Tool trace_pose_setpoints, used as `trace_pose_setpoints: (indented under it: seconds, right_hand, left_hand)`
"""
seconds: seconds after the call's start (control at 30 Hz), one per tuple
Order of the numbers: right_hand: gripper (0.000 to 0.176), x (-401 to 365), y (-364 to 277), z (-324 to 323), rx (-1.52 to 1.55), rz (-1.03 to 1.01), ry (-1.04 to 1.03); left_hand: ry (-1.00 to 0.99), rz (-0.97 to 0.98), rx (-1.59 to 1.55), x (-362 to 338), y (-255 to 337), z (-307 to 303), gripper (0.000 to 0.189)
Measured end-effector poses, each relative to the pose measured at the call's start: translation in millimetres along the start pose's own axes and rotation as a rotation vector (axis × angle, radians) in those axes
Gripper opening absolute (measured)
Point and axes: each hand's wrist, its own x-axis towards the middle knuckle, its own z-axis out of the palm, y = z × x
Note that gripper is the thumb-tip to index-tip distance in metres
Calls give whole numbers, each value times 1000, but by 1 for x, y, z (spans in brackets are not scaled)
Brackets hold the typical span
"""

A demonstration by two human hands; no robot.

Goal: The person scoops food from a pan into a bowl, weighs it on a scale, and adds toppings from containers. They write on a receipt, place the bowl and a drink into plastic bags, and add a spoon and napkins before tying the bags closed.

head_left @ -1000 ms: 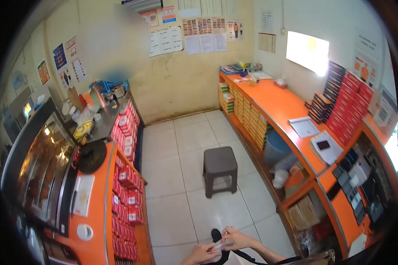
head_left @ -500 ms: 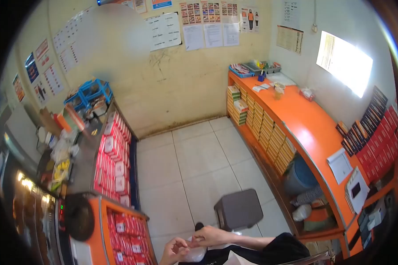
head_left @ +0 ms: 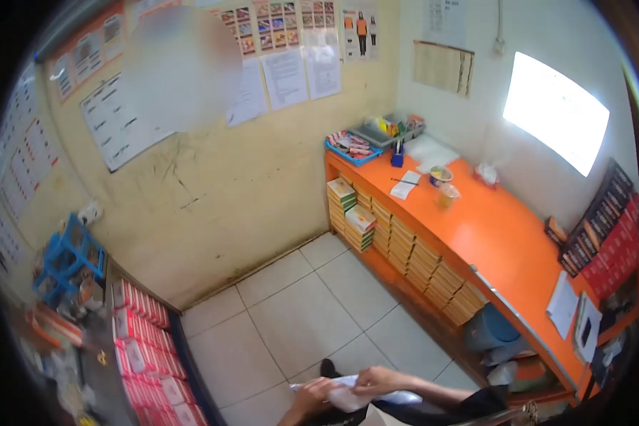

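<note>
Low in the view, my left hand (head_left: 315, 395) has its fingers closed on the left part of a whitish, translucent plastic bag (head_left: 346, 397). Right beside it, my right hand (head_left: 376, 381) pinches the same bag near its middle. The bag lies over my lap, and its right end reaches out beneath my right wrist. What is inside the bag cannot be made out. A dark shoe tip (head_left: 328, 368) shows just above the hands, on the tiled floor.
An orange counter (head_left: 468, 213) on the right bears a blue tray (head_left: 353, 148), a grey tray, cups, papers and a clipboard; yellow boxes (head_left: 401, 248) stack beneath. A dark shelf on the left holds red-and-white boxes (head_left: 145, 341); blue baskets (head_left: 71, 259) stand on top.
The view has shifted toward the counter and nearer the back wall; the grey stool is out of view. Both hands now grip the bag, which is more spread out than before.
</note>
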Motion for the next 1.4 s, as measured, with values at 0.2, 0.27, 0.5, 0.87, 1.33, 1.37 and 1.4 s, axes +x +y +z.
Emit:
trace_pose_setpoints:
  seconds: [0.2,0.27,0.5,0.87,1.33,1.37,1.4]
  right_hand:
    - [62,115,32,-112,73,371,-53]
    - [56,153,43,-146,187,273,90]
    - [43,207,28,-398,296,-494,789]
    - [50,204,179,-609,-12,183,642]
    - [12,137,362,-935,-939,382,1441]
    - [11,147,404,-933,-894,434,1406]
    - [10,158,455,-928,-810,528,1370]
  left_hand:
    - [-122,49,58,148,-96,-69,41]
    - [-86,91,27,207,-136,-88,40]
    - [-443,147,25,433,-271,-138,44]
    - [-683,593,-260,835,-281,-171,44]
    - [-115,615,-379,1264,-291,138,35]
    - [-119,613,-300,1273,-307,167,33]
    - [-234,575,-135,1279,-326,193,33]
